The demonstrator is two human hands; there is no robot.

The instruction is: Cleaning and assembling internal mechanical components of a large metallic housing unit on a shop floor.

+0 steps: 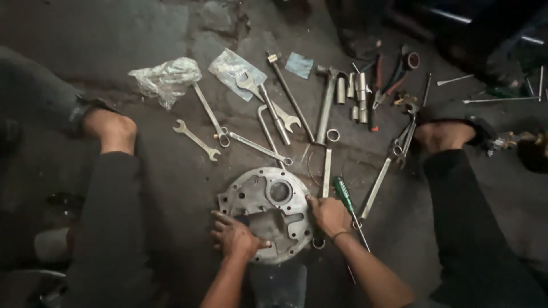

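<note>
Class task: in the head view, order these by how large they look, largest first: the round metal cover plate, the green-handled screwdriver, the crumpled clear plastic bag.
1. Round metal cover plate, partly under the left hand and right hand.
2. Crumpled clear plastic bag.
3. Green-handled screwdriver: long but thin, covering least area.

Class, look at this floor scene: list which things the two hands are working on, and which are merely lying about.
In hand:
round metal cover plate
left hand on its lower part
right hand at its right edge

Lying about:
green-handled screwdriver
open-ended spanner
hammer
crumpled plastic bag
pliers
</note>
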